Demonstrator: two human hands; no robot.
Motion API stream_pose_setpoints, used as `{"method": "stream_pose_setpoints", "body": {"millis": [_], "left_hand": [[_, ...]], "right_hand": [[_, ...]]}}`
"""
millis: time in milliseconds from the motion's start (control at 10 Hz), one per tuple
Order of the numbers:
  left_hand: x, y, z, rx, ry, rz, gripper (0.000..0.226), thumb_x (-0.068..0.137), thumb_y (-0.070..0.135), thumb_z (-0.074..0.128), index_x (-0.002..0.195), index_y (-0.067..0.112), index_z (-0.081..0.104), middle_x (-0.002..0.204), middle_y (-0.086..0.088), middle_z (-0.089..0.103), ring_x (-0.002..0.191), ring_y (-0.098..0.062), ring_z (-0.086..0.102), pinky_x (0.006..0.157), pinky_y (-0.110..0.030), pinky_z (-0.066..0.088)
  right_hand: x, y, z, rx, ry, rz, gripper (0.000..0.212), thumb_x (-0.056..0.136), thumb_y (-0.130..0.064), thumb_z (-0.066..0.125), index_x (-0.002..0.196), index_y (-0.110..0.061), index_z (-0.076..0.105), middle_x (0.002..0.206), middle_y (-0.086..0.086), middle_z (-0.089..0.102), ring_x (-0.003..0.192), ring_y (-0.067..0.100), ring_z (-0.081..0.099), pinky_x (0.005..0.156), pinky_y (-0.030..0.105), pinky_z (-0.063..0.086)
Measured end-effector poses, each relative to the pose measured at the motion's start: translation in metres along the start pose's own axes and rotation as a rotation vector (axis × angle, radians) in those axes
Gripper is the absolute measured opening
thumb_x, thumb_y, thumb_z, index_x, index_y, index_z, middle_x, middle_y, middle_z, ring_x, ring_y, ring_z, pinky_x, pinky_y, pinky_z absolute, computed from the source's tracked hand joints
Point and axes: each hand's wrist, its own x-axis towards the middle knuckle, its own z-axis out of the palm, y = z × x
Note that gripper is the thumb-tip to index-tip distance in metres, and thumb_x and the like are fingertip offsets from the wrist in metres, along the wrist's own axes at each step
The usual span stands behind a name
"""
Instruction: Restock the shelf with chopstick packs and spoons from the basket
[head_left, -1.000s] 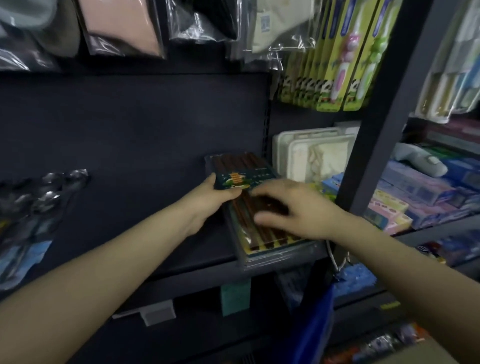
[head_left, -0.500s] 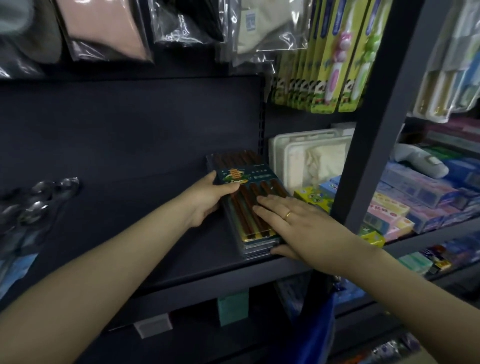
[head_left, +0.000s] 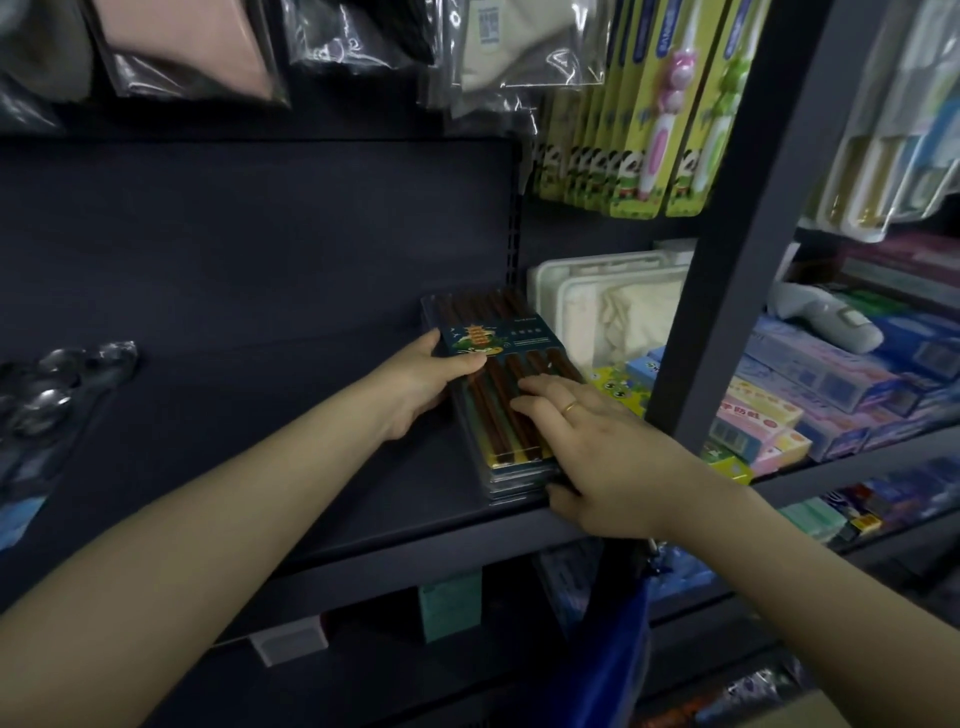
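Left hand (head_left: 423, 379) gripping, right hand (head_left: 602, 457) pressing flat

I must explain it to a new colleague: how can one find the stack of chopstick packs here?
Find the dark shelf left of the grey upright post. At its right end, beside white boxes, lies the stack of chopstick packs, both hands on it. Only it shows brown sticks under a dark green label.

The shelf (head_left: 260, 457) is dark navy-grey; the chopstick packs (head_left: 511, 415) hold brown sticks under a dark teal label with orange and green art, on yellow backing; toothbrush cards (head_left: 670, 104) are lime green, one brush pink; a gold ring (head_left: 570, 407) glints.
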Motion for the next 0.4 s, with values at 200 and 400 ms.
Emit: {"method": "stream_pose_setpoints", "body": {"millis": [200, 400], "left_hand": [[0.001, -0.008, 0.002, 0.078, 0.117, 0.052, 0.074, 0.069, 0.047, 0.071, 0.133, 0.023, 0.042, 0.127, -0.001, 0.058, 0.114, -0.018, 0.054, 0.105, -0.036, 0.040], [-0.014, -0.006, -0.009, -0.073, 0.167, 0.002, 0.050, 0.091, 0.040, 0.049, 0.136, 0.018, 0.040, 0.132, 0.003, 0.048, 0.122, -0.016, 0.046, 0.099, -0.026, 0.039]], "right_hand": [[0.006, -0.012, -0.005, 0.020, 0.017, 0.097, 0.097, 0.064, -0.081, 0.028, 0.144, -0.027, 0.022, 0.149, 0.005, 0.029, 0.139, 0.026, 0.029, 0.113, 0.038, 0.025], [0.020, -0.041, 0.013, -0.100, 0.160, 0.234, 0.077, 0.076, -0.067, 0.025, 0.125, -0.015, 0.054, 0.122, 0.018, 0.060, 0.112, 0.038, 0.058, 0.098, 0.048, 0.044]]}}
